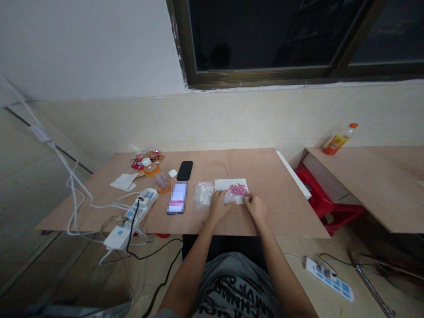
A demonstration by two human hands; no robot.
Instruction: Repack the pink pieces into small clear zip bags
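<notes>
A white sheet of paper (222,183) lies on the table with a cluster of small pink pieces (237,190) on it, too small to tell apart as beads or pills. My left hand (218,204) is at the paper's lower left, fingers closed on a small clear plastic bag (228,198). At the lower right corner, my right hand (256,206) has thumb and finger pinched together; what lies between them is too small to make out. Just left of my left hand is a clear zip bag (204,194) with a stack of what look like clear bags inside.
Left of the bags are a lit phone (178,198), a black phone (184,170), a white earphone case (172,173), an orange drink bottle (155,174), red wrappers (145,158), tissue (123,181) and a power strip (132,218) with cables. Another bottle (339,140) stands on the right table.
</notes>
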